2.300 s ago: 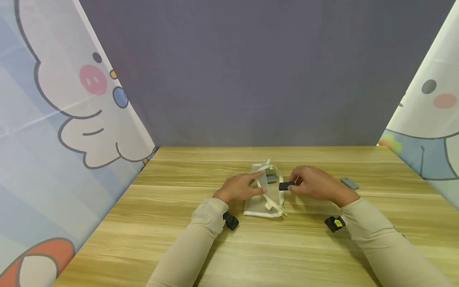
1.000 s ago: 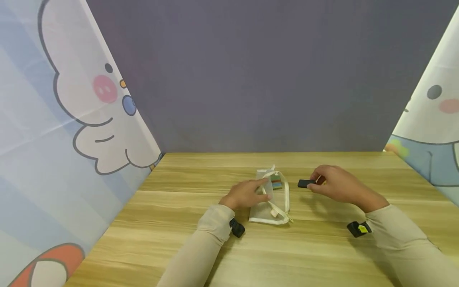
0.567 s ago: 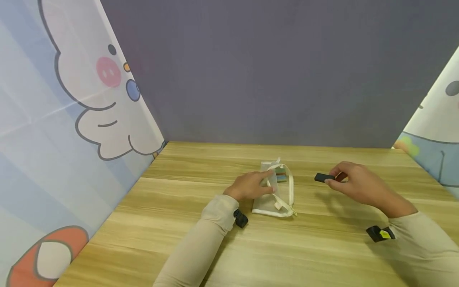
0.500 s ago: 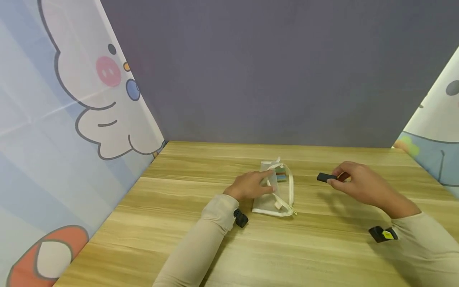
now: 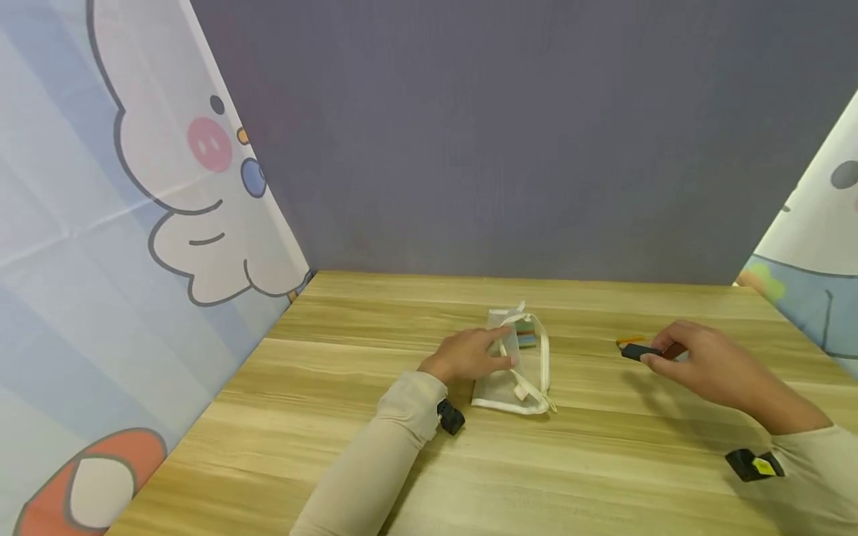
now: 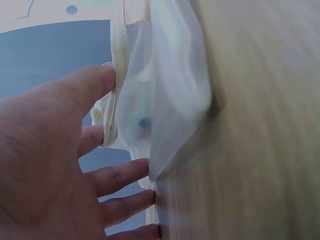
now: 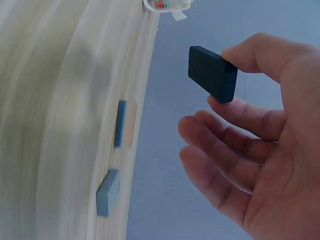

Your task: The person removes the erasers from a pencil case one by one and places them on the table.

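A white mesh zip pouch (image 5: 496,391) lies on the table with its mouth parted to the right. Inside show green and blue-red block-like pieces (image 5: 526,340). My left hand (image 5: 465,356) touches the pouch's opening edge, thumb and index finger spread along the zip (image 6: 116,75); its fingers are fairly straight. To the right, my right hand (image 5: 704,365) pinches a small black rectangular block (image 7: 212,74) at one end between thumb and index finger, held above the table. Its other fingers are loosely bent. The block overlaps an orange-and-blue piece (image 5: 630,340) in the head view.
On the wooden table (image 5: 268,417), the right wrist view shows the blue-and-orange piece (image 7: 125,124) and a grey-blue block (image 7: 108,194). A dark grey panel (image 5: 469,149) stands at the back, with cartoon-printed sheets (image 5: 60,298) at the sides.
My right hand has carried the black block away from the pouch's mouth, to the right, uncovering the orange piece. My left hand keeps its place at the pouch; the head view has shifted.
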Tool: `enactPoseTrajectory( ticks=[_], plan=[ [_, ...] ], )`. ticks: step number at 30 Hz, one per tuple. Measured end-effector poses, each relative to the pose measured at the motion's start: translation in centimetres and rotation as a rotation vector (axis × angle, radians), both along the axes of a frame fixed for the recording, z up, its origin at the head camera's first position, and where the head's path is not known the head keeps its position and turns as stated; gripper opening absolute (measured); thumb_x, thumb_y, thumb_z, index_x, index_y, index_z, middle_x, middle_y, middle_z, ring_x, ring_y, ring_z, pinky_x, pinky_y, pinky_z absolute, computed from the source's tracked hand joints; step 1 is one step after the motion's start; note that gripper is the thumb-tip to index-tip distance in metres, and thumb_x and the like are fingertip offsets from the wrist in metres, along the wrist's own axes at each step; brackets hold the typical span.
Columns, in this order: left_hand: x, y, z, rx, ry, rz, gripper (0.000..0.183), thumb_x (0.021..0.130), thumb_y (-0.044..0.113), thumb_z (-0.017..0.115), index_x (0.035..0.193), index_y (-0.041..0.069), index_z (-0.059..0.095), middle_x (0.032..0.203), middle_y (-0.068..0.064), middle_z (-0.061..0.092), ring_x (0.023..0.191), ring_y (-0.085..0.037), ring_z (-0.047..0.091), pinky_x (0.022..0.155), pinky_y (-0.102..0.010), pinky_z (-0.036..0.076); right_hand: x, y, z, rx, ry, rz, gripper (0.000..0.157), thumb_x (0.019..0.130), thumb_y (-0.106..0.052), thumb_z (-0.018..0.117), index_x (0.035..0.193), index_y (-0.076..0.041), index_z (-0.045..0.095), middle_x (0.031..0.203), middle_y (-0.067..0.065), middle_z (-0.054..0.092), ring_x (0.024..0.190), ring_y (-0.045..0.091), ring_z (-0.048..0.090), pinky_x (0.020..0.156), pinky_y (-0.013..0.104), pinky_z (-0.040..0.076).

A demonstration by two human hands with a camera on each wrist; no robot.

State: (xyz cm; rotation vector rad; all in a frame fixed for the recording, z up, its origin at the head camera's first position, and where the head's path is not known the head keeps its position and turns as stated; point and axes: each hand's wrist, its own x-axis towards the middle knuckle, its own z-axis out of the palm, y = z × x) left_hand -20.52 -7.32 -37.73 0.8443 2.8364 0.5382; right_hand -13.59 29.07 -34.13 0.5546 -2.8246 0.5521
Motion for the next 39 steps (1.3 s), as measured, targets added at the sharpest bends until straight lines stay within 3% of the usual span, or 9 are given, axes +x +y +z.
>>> enactPoseTrajectory(
  ticks=[12, 22, 31, 39],
  plan=[
    [0.0, -0.1, 0.0, 0.014, -0.008, -0.016, 0.066, 0.099, 0.058, 0.053, 0.158, 0.033, 0.035, 0.153, 0.002, 0.047, 0.137, -0.024, 0.047, 0.101, -0.048, 0.045, 0.2, 2.7, 0.5, -0.064, -0.069, -0.067, 0.021, 0.095, -0.029, 0.072, 0.096, -0.008, 0.072, 0.09, 0.0, 0.069, 0.083, 0.024, 0.066, 0.059, 0.03, 0.048],
    [-0.1, -0.4, 0.0, 0.017, 0.002, -0.013, 0.066, 0.099, 0.058, 0.053, 0.158, 0.033, 0.035, 0.153, 0.001, 0.047, 0.137, -0.024, 0.047, 0.101, -0.049, 0.045, -0.2, 3.9, 0.7, -0.039, -0.039, -0.1, 0.025, 0.097, -0.027, 0.068, 0.097, -0.003, 0.072, 0.091, 0.004, 0.069, 0.08, 0.025, 0.066, 0.06, 0.033, 0.049],
    [0.3, -0.2, 0.3, 0.026, -0.016, -0.007, 0.066, 0.099, 0.057, 0.055, 0.157, 0.032, 0.036, 0.152, 0.001, 0.048, 0.137, -0.025, 0.047, 0.102, -0.049, 0.045, -0.2, 4.9, 1.0, -0.02, -0.095, -0.119, 0.031, 0.098, -0.03, 0.065, 0.096, 0.001, 0.072, 0.088, 0.004, 0.07, 0.078, 0.025, 0.066, 0.063, 0.04, 0.05],
    [0.2, -0.2, 0.2, 0.036, -0.018, -0.016, 0.066, 0.1, 0.056, 0.053, 0.158, 0.032, 0.034, 0.153, 0.002, 0.046, 0.138, -0.025, 0.045, 0.103, -0.05, 0.044, -0.4, 5.1, 0.8, 0.008, -0.081, -0.131, 0.033, 0.098, -0.031, 0.065, 0.092, 0.001, 0.073, 0.086, 0.006, 0.071, 0.076, 0.026, 0.066, 0.061, 0.041, 0.05]
  ],
)
